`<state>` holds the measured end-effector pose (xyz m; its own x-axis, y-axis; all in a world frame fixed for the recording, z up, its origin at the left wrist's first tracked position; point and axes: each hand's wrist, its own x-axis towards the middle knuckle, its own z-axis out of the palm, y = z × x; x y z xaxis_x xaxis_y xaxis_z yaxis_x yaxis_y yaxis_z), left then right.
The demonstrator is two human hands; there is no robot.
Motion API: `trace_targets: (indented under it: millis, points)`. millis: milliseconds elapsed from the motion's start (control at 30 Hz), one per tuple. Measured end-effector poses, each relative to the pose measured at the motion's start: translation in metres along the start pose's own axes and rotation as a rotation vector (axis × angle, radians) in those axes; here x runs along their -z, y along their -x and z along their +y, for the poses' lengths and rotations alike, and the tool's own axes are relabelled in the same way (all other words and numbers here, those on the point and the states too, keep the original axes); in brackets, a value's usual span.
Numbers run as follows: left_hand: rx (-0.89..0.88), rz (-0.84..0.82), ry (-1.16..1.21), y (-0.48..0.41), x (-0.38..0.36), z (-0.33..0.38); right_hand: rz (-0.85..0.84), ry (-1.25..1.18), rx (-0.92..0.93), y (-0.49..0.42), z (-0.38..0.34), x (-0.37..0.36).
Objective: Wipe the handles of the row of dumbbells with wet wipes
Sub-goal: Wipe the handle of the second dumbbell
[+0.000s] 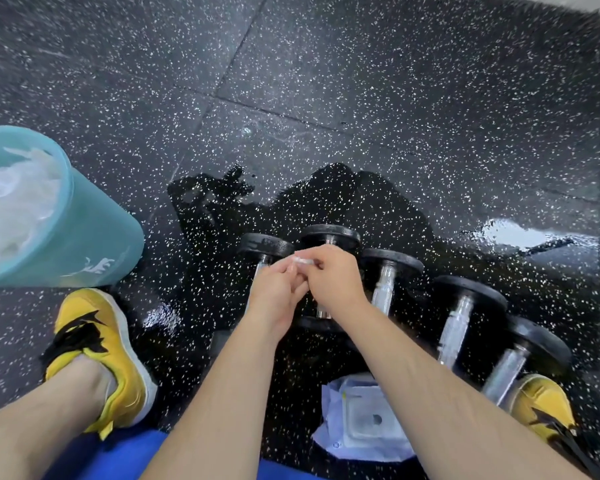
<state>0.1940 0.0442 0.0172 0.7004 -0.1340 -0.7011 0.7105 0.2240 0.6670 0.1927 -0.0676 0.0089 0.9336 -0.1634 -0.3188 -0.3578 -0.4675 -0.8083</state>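
Observation:
Several black dumbbells with chrome handles (384,287) lie in a row on the speckled rubber floor, running from centre to lower right. My left hand (274,294) and my right hand (333,277) meet above the two leftmost dumbbells. Both pinch a small white wet wipe (303,260) held between the fingertips. The handles under my hands are mostly hidden. A pack of wet wipes (364,419) lies on the floor below my right forearm, its lid closed.
A teal bin (94,237) holding crumpled white wipes stands at the left. My yellow shoes sit at lower left (101,351) and lower right (544,407). The floor around the dumbbells looks wet and shiny.

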Motion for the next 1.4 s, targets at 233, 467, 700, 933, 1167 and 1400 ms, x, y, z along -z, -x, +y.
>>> trace_targets:
  millis: [233, 467, 700, 933, 1167, 1400]
  points:
    - [0.176, 0.029, 0.196, -0.001, -0.003, -0.021, -0.064, -0.062, -0.113, 0.014, -0.003, -0.016]
    - [0.168, 0.114, 0.273, -0.003, -0.013, -0.024, -0.202, -0.039, -0.255, 0.004, -0.007, -0.022]
    - [0.126, 0.151, 0.198, -0.006, -0.009, -0.024, -0.367, -0.042, -0.407, -0.002, -0.017, -0.026]
    - [0.117, 0.261, 0.108, -0.014, -0.001, -0.009, -0.301, -0.237, -0.413, 0.003, -0.028, -0.032]
    - [0.184, 0.264, 0.123, -0.018, 0.008, -0.006, -0.259, -0.089, -0.228, 0.010, -0.025, -0.035]
    - [0.230, 0.268, 0.042, -0.017, 0.005, -0.003, -0.265, 0.093, -0.040, 0.013, -0.012, -0.028]
